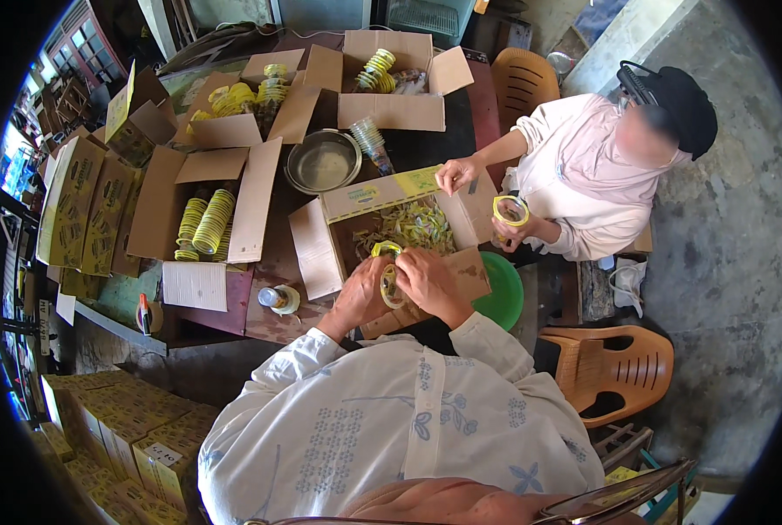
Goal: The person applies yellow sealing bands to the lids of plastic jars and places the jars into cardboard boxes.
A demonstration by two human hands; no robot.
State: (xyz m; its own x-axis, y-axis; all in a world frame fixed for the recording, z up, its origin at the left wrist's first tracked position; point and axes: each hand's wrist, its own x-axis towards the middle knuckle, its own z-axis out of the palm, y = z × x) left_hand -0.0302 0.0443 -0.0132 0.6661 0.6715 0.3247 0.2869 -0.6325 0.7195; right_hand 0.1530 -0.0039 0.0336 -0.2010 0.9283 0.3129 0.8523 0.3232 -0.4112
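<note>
Head view: both of the person's hands are grasping a clear plastic container with yellow edging (394, 290), the left hand (360, 300) curling around its left side and the right hand (432, 282) closing over its right side, fingertips meeting near the far yellow edge. The container is sitting between the palms, above the near side of an open cardboard carton (315, 254); its long axis seems to be running away from the chest, though the fingers are hiding much of it. Yellow-green wrapped packets (422, 223) are lying in the carton just beyond the hands, the right hand being the nearer one. To the right, a co-worker (583, 175) is holding a similar yellow-rimmed container (511, 210), while a green basin (506, 293) is resting beside the carton. Leftward on the surface (264, 325), stacked yellow-rimmed pieces (213, 223) are filling another carton (150, 206).
</note>
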